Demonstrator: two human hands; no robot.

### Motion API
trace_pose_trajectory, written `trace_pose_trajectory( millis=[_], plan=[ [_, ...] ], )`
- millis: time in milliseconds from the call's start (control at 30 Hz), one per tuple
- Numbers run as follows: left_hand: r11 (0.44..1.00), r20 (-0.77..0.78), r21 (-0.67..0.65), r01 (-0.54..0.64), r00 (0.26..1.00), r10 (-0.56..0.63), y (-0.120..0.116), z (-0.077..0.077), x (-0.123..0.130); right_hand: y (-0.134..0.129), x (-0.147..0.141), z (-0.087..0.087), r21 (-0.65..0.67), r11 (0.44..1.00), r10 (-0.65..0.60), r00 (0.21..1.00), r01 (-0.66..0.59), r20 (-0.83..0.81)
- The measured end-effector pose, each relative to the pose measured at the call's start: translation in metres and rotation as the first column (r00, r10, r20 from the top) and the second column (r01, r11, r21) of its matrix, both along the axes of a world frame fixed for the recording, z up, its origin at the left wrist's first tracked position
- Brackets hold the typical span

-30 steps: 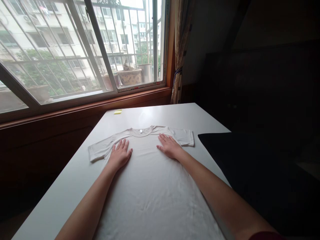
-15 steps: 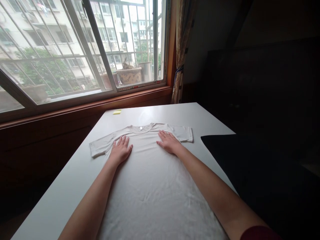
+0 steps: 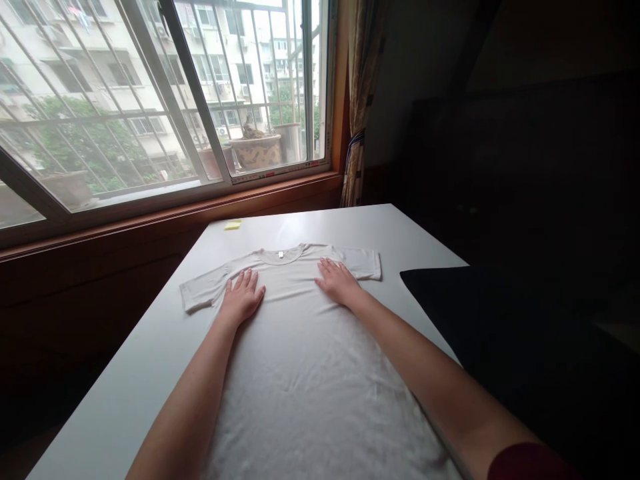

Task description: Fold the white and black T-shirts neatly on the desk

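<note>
A light grey T-shirt (image 3: 300, 347) lies spread flat, with its collar toward the far side and both short sleeves stretched outward. My left hand (image 3: 243, 297) rests palm down on the chest near the left sleeve, its fingers spread. On the other side, my right hand (image 3: 337, 281) lies flat on the fabric below the right shoulder, fingers extended. A small white label shows inside the neckline. Slight creases run across the chest between the two hands, and the lower part of the shirt has fine wrinkles.
The white table (image 3: 125, 373) carries the shirt. A yellow sticky note (image 3: 233, 225) lies at its far left corner. Some dark object (image 3: 480, 320) covers the right edge. Beyond stand a barred window (image 3: 150, 100) and a tied curtain (image 3: 356, 147).
My right hand has shifted very slightly inward, and the right sleeve end sits a little further left. The left hand stays nearly in place. The whole view has moved slightly.
</note>
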State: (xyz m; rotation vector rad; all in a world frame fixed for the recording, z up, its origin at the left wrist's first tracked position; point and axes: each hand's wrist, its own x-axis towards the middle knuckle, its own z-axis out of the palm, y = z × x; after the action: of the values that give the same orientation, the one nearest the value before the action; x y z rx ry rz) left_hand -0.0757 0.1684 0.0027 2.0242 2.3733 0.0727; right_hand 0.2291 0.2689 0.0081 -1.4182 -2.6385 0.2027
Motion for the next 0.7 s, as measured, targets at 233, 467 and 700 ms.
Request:
trace_pose_trajectory(
  millis=[233, 467, 700],
  plan=[
    [1.0, 0.0, 0.021, 0.011, 1.0, -0.011, -0.001, -0.001, 0.0, -0.063, 0.012, -0.007, 0.049, 0.998, 0.049, 0.998, -0.048, -0.025],
    [0.99, -0.045, 0.137, 0.037, 0.998, -0.031, -0.016, 0.012, 0.006, -0.076, 0.042, -0.001, -0.023, 0.998, 0.057, 0.998, -0.057, -0.004],
    [0.993, -0.091, 0.07, 0.098, 0.992, -0.092, -0.077, 0.003, 0.016, -0.077, 0.049, 0.0, -0.016, 0.998, 0.062, 0.998, -0.062, 0.003]
  ],
)
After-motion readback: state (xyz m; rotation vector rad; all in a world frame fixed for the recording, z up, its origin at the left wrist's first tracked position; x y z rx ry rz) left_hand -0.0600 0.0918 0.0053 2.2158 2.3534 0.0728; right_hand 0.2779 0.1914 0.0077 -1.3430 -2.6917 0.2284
